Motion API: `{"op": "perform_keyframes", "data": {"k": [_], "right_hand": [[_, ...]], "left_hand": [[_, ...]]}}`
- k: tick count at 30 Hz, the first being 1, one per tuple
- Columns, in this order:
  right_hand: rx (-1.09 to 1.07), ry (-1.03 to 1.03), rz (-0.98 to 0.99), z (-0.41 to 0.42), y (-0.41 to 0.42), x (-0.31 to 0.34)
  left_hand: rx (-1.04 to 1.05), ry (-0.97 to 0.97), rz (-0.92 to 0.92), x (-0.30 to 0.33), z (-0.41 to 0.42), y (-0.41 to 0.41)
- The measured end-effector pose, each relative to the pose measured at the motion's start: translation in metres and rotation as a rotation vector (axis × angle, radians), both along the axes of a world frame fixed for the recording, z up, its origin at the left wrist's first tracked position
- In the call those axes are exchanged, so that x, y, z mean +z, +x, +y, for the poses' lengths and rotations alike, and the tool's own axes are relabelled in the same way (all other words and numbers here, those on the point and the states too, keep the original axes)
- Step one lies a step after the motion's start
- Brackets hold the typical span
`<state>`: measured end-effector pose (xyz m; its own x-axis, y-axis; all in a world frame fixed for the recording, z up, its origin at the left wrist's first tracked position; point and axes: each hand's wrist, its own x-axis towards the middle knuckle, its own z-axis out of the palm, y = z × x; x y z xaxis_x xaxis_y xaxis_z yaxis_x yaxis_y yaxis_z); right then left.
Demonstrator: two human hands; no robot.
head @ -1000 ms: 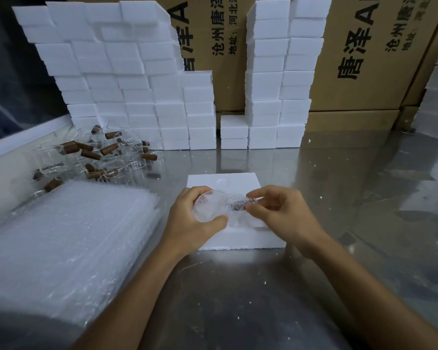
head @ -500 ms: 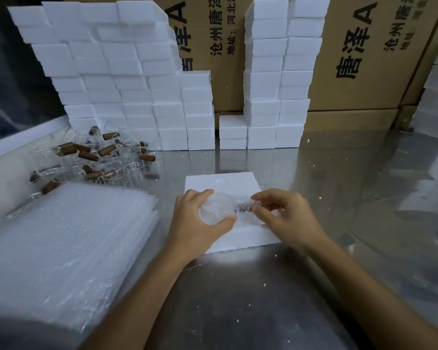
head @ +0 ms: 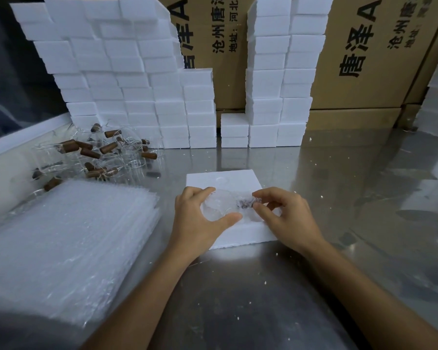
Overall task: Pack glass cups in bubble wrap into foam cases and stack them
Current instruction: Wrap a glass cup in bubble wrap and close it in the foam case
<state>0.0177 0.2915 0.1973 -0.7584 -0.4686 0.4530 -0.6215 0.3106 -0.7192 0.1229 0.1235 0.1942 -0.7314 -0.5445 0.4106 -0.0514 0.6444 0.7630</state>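
Left hand (head: 200, 218) curled round the bulb end of a clear round glass cup wrapped in bubble wrap (head: 221, 207), thumb under its near side, fingers over the far side. Right hand (head: 286, 215) pinching the dark brown cork neck of the same cup between thumb and fingertips (head: 257, 205). Cup lying on its side, pressed into the flat white square foam case (head: 238, 179) directly under both hands; cannot tell whether fully seated in the recess. Case resting on the shiny metal table (head: 339, 185).

Left of the left hand: thick stack of clear bubble wrap sheets (head: 68, 238). Beyond that stack, farther from the hands: loose pile of unwrapped clear glass cups with brown cork stoppers (head: 96, 152). Straight beyond the hands, well apart: wall of stacked white foam cases (head: 127, 84), with a second taller double column (head: 281, 72) to its right. Behind those: brown cardboard boxes with black printed characters (head: 364, 46). Small white foam crumbs (head: 321, 197) scattered on the table near the right hand.
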Motion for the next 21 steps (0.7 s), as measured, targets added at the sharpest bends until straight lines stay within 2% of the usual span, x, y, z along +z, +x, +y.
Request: {"op": "perform_keyframes", "data": {"k": [4,8,11,18,21], "right_hand": [[0.015,-0.035,0.010,0.000,0.003,-0.002],[0.002,-0.044,0.018,-0.003,0.006,-0.004],[-0.012,-0.065,0.006,-0.004,0.007,-0.005],[-0.030,-0.037,-0.001,-0.005,0.009,-0.003],[-0.091,-0.134,-0.050,-0.006,0.009,0.000]], "left_hand": [[-0.073,0.088,-0.027,0.000,-0.011,0.002],[-0.140,0.083,-0.075,0.001,-0.019,0.006],[-0.189,0.160,-0.046,0.002,-0.023,0.009],[-0.187,0.061,-0.026,0.000,-0.025,0.013],[-0.116,0.091,0.039,-0.002,-0.024,0.012]]}}
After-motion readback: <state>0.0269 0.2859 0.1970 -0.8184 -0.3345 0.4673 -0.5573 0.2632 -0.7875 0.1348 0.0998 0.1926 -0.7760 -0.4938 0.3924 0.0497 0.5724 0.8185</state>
